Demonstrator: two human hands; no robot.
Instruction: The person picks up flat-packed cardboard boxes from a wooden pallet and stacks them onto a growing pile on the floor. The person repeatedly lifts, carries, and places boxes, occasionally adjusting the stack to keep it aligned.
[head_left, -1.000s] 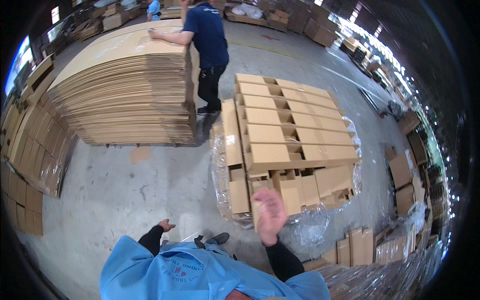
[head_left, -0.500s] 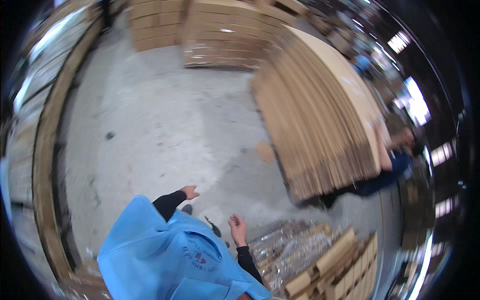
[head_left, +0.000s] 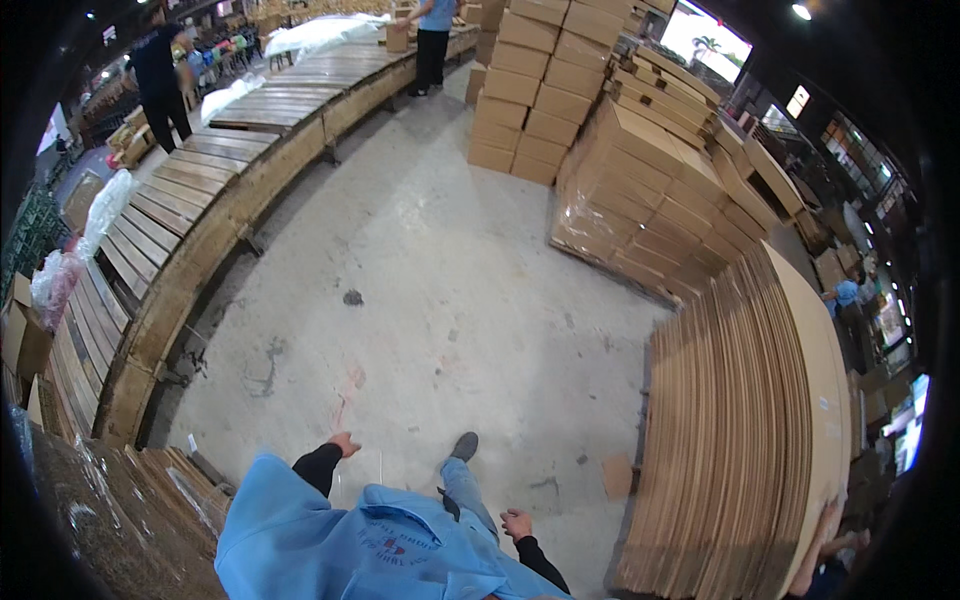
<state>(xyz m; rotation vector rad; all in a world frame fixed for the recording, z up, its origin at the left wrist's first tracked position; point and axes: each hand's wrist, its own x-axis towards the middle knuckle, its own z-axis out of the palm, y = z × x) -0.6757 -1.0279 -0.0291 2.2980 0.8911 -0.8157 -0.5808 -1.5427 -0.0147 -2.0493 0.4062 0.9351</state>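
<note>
Over the concrete floor, my left hand (head_left: 345,444) hangs beside my blue top (head_left: 370,535), its fingers loosely apart with nothing in them. My right hand (head_left: 517,524) is low on the other side of my body, empty, with relaxed, slightly bent fingers. Neither hand touches anything. Nearest on my right is a tall stack of flattened cardboard sheets (head_left: 715,440), standing on edge. At its near right end another person's hand (head_left: 825,520) rests against the cardboard. One grey shoe (head_left: 465,446) of mine is stepped forward.
A long wooden slatted conveyor bench (head_left: 215,165) curves along the left, with two people beyond or beside it. Stacked cartons (head_left: 540,95) and a wrapped carton pallet (head_left: 640,190) stand ahead. A film-wrapped load (head_left: 125,510) is at lower left. A cardboard scrap (head_left: 617,476) lies on the floor.
My view has swung left, bringing in the bench and people. The cardboard stack now sits further right in view, and one foot has come forward. Both hands remain empty.
</note>
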